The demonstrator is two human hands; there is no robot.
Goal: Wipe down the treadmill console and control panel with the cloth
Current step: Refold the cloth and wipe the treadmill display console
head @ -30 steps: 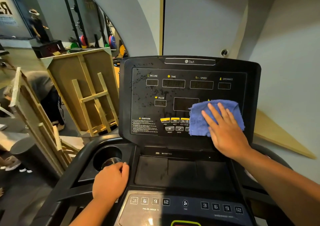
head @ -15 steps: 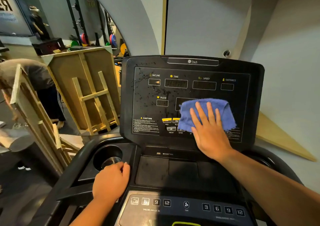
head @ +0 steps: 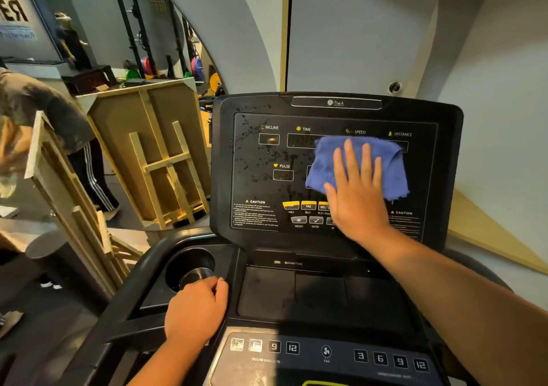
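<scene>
The cloth (head: 360, 163), blue and bunched, lies flat against the upright console (head: 335, 172) at centre right of the frame, covering the SPEED window and part of TIME. Our right hand (head: 355, 196) presses it there with straight, slightly spread fingers, the palm overlapping the yellow buttons (head: 307, 205) below. Our left hand (head: 195, 311) rests at lower centre with fingers curled over the edge beside the cup holder (head: 189, 264). Dark droplets (head: 252, 160) speckle the console's left half, so we judge that side unwiped. The risks we see: the palm could press the buttons; the loose cloth could slide out from under flat fingers; and the lower control panel (head: 326, 353), at the bottom of the frame, could be forgotten.
</scene>
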